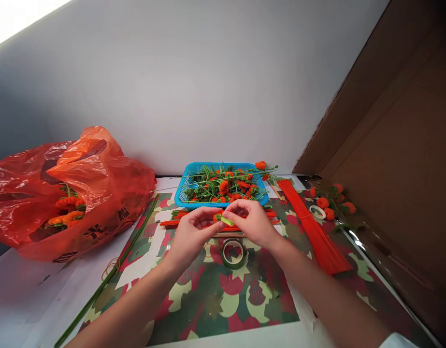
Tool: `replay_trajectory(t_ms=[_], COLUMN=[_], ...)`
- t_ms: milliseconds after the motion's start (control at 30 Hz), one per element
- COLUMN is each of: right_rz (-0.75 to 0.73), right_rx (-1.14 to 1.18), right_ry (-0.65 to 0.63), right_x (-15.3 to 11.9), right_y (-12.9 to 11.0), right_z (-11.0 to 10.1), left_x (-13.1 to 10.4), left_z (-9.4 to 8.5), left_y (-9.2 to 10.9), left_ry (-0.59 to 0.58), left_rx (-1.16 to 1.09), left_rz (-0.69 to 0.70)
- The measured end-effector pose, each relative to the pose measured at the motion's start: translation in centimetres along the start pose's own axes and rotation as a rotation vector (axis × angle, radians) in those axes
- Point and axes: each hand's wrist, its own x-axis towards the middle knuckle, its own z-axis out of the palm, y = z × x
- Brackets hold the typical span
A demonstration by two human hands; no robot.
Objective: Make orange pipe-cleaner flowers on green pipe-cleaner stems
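A small orange-and-green pipe-cleaner piece (226, 221) is pinched between my two hands, above the front of the blue basket. My left hand (194, 229) is closed on its left side, thumb and forefinger together. My right hand (252, 223) grips it from the right, fingertips close to the left ones. Beneath my hands lie loose red and green pipe cleaners (172, 224). Just nearer to me rests a roll of dark green tape (233, 253). The blue basket (177, 195) holds many orange pumpkin-like pipe-cleaner pieces with green stems and leaves.
On the left stands a red plastic bag (110, 198) with orange pieces inside. Long green stems (99, 290) lie beside it. To the right are a bundle of red pipe cleaners (313, 232), a white ring (317, 212) and orange pieces (328, 213), near a cardboard panel (389, 145).
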Motion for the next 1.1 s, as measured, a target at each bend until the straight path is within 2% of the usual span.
replay_trajectory(t_ms=[167,300,400,533,767,967,1100], right_rz=[-0.15,-0.009,0.094,0.148,0.188,0.182,0.107], right_rx=[-0.158,-0.007,0.142,0.143,0.102,0.064,0.051], right_ry=[0.001,-0.007,-0.056,-0.08,-0.128,-0.167,-0.163], right_x=[-0.2,0.2,0.5,0.4,0.0,0.0,-0.3], right_y=[-0.3,-0.1,0.0,-0.3,-0.9,-0.6,-0.9], right_z=[-0.1,-0.4,-0.5,-0.5,-0.5,-0.5,-0.4], left_x=[0.1,0.1,0.0,-0.1,-0.1,-0.1,-0.1], left_z=[-0.3,-0.5,-0.7,-1.2,-1.8,-2.1,-2.5], left_y=[0.1,0.5,1.0,1.8,2.4,2.3,2.9], left_ry=[-0.049,-0.067,-0.062,-0.136,-0.16,-0.183,-0.173], left_rx=[0.089,0.126,0.264,0.518,0.99,1.263,1.35], left_rz=[0.04,0.09,0.215,0.366,0.807,1.004,1.055])
